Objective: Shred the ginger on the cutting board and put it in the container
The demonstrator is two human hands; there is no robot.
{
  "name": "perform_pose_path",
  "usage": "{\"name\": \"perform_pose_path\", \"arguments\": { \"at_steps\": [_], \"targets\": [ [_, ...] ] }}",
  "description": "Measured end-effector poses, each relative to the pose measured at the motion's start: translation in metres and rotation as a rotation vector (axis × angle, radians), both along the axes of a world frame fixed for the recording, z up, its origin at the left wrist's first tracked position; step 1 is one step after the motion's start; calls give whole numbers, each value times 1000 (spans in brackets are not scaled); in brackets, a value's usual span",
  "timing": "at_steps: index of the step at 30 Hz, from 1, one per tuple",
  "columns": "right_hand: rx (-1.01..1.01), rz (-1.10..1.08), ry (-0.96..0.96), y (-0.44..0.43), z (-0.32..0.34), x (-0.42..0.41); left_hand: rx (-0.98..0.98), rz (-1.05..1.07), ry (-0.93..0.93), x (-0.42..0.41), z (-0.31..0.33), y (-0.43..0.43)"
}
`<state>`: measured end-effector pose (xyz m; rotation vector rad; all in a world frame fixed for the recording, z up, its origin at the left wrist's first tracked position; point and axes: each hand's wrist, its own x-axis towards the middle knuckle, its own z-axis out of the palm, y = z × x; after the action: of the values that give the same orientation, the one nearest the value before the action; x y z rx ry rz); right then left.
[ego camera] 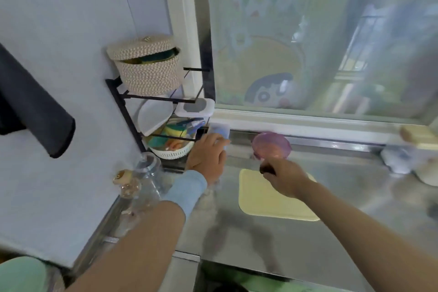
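One woven basket [149, 71], black rack [151, 98], bowl [271, 144]

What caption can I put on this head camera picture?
The left grip reaches a clear box while the right grip holds a dark handle by the yellow cutting board.

A steel counter [308, 256] runs below the window. A pale yellow cutting board [267, 201] lies flat on it, with a purple container [271, 144] near its far edge. A black rack [151, 97] stands in the far left corner, with a clear glass jar [148, 173] just in front.
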<state>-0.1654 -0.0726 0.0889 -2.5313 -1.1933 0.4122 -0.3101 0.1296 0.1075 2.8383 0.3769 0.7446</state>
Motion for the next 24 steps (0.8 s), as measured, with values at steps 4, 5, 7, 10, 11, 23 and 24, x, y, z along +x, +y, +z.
{"name": "perform_pose_path", "arguments": {
  "at_steps": [4,5,7,10,11,23,24],
  "targets": [
    [-122,0,-29,-40,-51,48,-182,-44,374,53,-58,-38],
    [-147,-4,-19,-48,-64,60,-201,-41,433,64,-70,-47],
    [-186,-7,10,-62,-87,79,-243,-26,547,81,-91,-63],
    [-223,22,4,-74,-120,105,-323,-17,715,101,-118,-81],
    [-224,42,-13,-76,-129,112,-348,-19,756,107,-127,-84],
    [-139,101,77,-84,-207,140,-353,-52,917,139,-192,-83],
    [-149,87,81,-84,-208,139,-366,-54,918,137,-192,-81]
  ]
}}
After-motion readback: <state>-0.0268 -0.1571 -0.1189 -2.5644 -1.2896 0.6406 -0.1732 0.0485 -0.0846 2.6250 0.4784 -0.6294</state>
